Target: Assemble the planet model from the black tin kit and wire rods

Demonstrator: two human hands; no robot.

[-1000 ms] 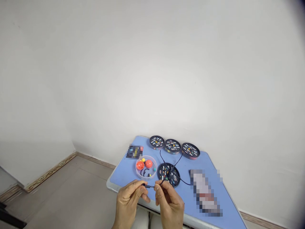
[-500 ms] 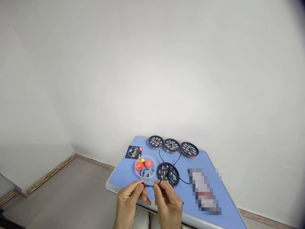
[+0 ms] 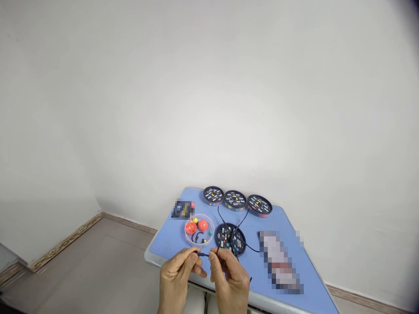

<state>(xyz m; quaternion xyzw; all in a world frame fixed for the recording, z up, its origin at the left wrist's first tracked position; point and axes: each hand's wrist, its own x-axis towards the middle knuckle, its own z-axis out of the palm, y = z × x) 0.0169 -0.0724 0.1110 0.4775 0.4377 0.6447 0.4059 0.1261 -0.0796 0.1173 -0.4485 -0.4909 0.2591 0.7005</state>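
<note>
My left hand (image 3: 179,271) pinches one end of a thin black rod (image 3: 204,254) between thumb and fingertips. At its other end my right hand (image 3: 229,274) pinches it too, and a dark length rises past these fingers. The rod is thicker near the left fingers; whether it is one piece or two I cannot tell. Just behind the hands lies a round black lid-like disc (image 3: 221,235) with coloured prints, several thin black rods (image 3: 250,246) spreading out over it. A clear round tub (image 3: 186,237) stands left of the disc, holding red half-shells or balls (image 3: 203,225), small yellow and teal balls and curved black pieces.
Three round black-topped tins (image 3: 235,199) line the far edge of the blue table (image 3: 163,240). A blurred dark card (image 3: 182,209) lies at the back left, a pixelated long item (image 3: 279,261) on the right. The white wall (image 3: 209,109) rises behind the table.
Both hands keep their grips and almost the same place. Between the fingers, the rod's thicker and thinner parts look more in line than before. The view has shifted slightly.
</note>
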